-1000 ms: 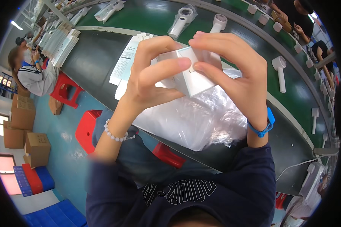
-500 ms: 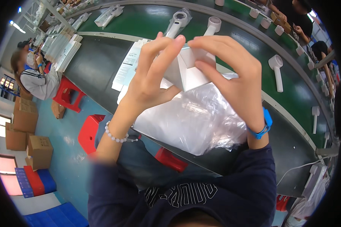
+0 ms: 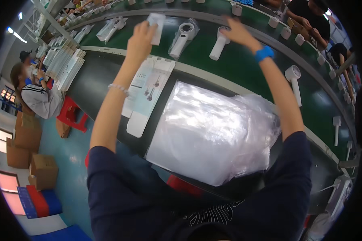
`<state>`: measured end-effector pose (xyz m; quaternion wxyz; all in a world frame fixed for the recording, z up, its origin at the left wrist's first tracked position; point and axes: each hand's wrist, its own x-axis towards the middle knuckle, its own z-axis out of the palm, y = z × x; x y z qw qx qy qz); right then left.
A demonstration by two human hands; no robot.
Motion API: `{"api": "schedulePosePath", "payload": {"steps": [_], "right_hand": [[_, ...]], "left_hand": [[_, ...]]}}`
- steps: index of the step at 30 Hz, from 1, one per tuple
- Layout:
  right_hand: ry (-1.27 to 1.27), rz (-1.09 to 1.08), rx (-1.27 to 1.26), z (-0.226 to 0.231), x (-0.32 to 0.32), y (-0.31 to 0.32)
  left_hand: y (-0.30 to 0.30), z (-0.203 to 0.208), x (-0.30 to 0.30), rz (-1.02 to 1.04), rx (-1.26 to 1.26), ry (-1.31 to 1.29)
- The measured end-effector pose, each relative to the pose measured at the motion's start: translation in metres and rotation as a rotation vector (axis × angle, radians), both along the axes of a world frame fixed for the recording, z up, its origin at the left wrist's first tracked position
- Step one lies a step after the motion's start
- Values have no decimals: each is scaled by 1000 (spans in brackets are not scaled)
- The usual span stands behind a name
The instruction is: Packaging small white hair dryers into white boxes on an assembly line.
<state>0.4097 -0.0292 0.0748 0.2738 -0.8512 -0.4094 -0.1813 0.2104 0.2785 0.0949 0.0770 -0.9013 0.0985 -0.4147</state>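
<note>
The left hand (image 3: 139,45) is closed around a small white rectangular box (image 3: 158,29), its fingers wrapped over the lower part so that the upper end stands out beyond them; it is raised at the near side of the long green conveyor belt (image 3: 247,66). The right hand (image 3: 240,33) reaches over the same belt, its blurred fingers stretched out and parted, with nothing visible between them. They are at the round grille end of a white plastic handheld fan (image 3: 217,49) — whether they touch it, I cannot tell. That fan lies on the belt, its handle toward the person. Between the two hands lies another white handheld fan in a clear plastic bag (image 3: 181,41), apart from both. On the black work table (image 3: 101,76), below the left hand, are flat white-and-pale-green printed cartons (image 3: 153,90); just beside them, between the forearms, sits a wide pile of shiny clear plastic bags (image 3: 205,138).
</note>
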Motion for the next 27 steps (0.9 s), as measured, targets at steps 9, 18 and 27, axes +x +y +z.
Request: {"api": "schedulePosePath", "payload": {"steps": [9, 18, 27], "right_hand": [[73, -43, -407, -31, 44, 26], [-32, -124, -172, 32, -42, -74], [826, 51, 1104, 18, -152, -175]], "left_hand": [[25, -59, 39, -208, -423, 257], [-122, -1, -65, -389, -209, 203], [-313, -88, -244, -1193, 75, 213]]}}
